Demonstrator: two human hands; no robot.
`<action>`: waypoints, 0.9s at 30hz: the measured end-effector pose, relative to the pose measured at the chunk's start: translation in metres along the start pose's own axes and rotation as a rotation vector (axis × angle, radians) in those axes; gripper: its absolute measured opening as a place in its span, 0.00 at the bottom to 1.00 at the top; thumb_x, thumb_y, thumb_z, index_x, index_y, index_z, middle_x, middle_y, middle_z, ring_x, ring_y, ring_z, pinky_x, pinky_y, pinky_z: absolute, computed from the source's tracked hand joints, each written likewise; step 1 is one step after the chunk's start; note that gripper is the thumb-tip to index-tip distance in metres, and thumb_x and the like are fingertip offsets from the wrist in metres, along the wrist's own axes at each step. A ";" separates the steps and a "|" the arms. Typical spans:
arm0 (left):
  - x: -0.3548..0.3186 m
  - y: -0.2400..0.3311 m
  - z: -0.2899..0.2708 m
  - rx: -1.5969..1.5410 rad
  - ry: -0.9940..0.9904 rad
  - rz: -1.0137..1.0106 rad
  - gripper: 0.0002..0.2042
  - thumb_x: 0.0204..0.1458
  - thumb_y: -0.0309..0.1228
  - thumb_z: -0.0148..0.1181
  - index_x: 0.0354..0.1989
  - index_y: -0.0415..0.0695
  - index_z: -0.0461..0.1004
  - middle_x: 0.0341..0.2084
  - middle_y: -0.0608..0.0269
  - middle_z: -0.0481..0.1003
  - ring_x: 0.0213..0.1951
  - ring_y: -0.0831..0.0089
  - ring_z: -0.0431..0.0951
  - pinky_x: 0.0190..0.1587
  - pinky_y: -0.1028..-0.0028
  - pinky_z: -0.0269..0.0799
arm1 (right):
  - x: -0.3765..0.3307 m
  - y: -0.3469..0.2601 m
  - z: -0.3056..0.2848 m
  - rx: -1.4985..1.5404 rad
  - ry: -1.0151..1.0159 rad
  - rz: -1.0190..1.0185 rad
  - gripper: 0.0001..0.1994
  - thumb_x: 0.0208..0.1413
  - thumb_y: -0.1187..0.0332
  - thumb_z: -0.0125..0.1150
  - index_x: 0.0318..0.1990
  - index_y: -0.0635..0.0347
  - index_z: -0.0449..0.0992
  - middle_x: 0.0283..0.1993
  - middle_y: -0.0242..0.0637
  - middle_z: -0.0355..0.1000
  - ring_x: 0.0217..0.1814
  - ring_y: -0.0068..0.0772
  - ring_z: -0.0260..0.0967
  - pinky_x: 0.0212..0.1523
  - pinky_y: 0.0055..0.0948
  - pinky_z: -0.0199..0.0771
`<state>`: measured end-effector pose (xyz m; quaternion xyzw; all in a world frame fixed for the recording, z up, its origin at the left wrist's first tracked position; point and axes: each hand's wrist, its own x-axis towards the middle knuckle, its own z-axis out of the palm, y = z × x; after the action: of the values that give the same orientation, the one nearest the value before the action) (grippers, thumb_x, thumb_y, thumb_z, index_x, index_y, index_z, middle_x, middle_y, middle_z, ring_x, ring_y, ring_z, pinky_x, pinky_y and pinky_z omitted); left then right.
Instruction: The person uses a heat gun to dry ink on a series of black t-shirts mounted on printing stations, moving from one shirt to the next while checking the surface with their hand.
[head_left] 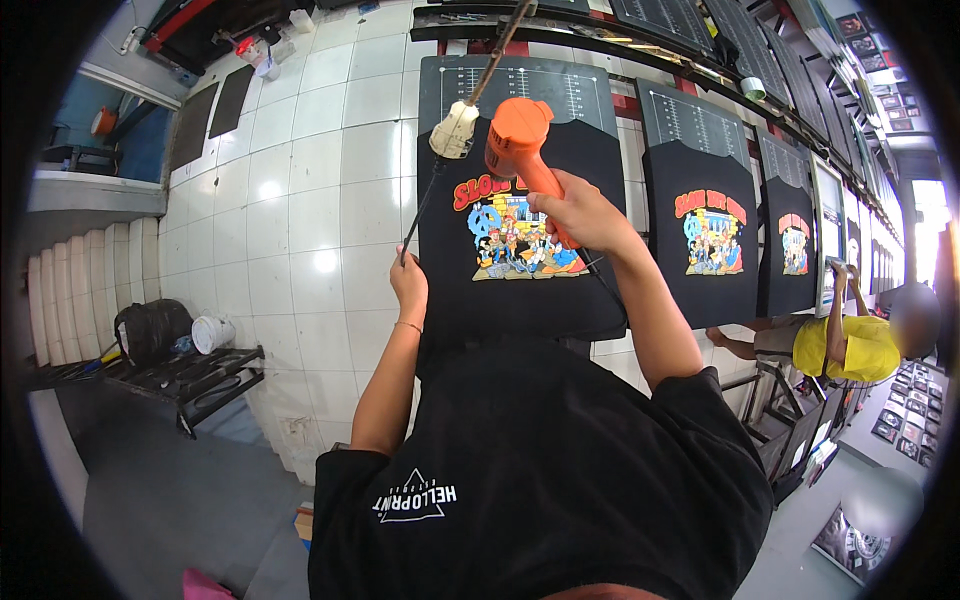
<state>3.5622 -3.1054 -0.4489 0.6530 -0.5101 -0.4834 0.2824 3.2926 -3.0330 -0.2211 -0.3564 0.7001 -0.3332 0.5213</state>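
Observation:
My right hand (585,212) is wrapped round the handle of an orange hair dryer (522,125). The dryer is held over a black T-shirt (450,305) on a dark printing board (590,85). Its body hides part of the red lettering above a colourful cartoon print (525,248). A black cord (603,280) runs down from the handle. At the shirt's left edge, my left hand (409,285) is closed on a black cable (424,205). That cable leads up to a cream socket block (454,130), with a brownish cord (493,62) rising from it.
More boards with printed black shirts (710,225) line up to the right. A co-worker in a yellow top (860,345) reaches toward a frame there. White floor tiles (318,200) lie left. A metal rack (190,375) holds a black bag (153,330) and white bucket (211,334).

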 end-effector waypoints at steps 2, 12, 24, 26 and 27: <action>0.000 0.001 -0.001 0.028 -0.015 -0.008 0.28 0.67 0.44 0.38 0.17 0.37 0.63 0.13 0.61 0.63 0.21 0.69 0.61 0.29 0.65 0.59 | 0.000 0.001 -0.006 0.034 -0.040 -0.011 0.19 0.58 0.60 0.58 0.48 0.68 0.67 0.29 0.33 0.69 0.24 0.19 0.69 0.18 0.22 0.69; 0.000 0.002 0.001 0.078 0.019 0.042 0.27 0.67 0.44 0.38 0.20 0.35 0.65 0.15 0.56 0.65 0.21 0.62 0.64 0.30 0.60 0.61 | -0.006 0.013 -0.008 0.025 0.048 -0.042 0.18 0.58 0.60 0.58 0.46 0.68 0.68 0.27 0.34 0.69 0.22 0.18 0.68 0.18 0.22 0.68; -0.004 0.009 -0.002 0.150 0.042 0.148 0.26 0.67 0.42 0.39 0.23 0.31 0.67 0.16 0.50 0.67 0.23 0.55 0.65 0.32 0.58 0.61 | -0.009 0.011 -0.015 0.025 0.056 -0.044 0.18 0.58 0.59 0.58 0.44 0.67 0.70 0.27 0.33 0.70 0.23 0.19 0.69 0.19 0.23 0.70; -0.004 0.007 -0.002 0.150 0.026 0.123 0.26 0.66 0.42 0.39 0.23 0.31 0.68 0.17 0.50 0.67 0.23 0.55 0.64 0.32 0.58 0.61 | -0.004 0.008 -0.008 0.049 0.092 -0.060 0.17 0.58 0.59 0.58 0.43 0.67 0.71 0.27 0.33 0.70 0.23 0.19 0.70 0.19 0.23 0.70; -0.003 0.007 -0.002 0.149 0.020 0.109 0.26 0.66 0.42 0.40 0.24 0.31 0.68 0.17 0.49 0.67 0.23 0.54 0.64 0.32 0.58 0.61 | -0.004 0.005 -0.010 0.048 0.051 -0.026 0.17 0.58 0.59 0.58 0.43 0.67 0.70 0.27 0.32 0.69 0.23 0.18 0.68 0.20 0.22 0.70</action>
<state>3.5609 -3.1046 -0.4415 0.6482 -0.5766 -0.4215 0.2638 3.2833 -3.0264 -0.2209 -0.3442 0.7003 -0.3656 0.5074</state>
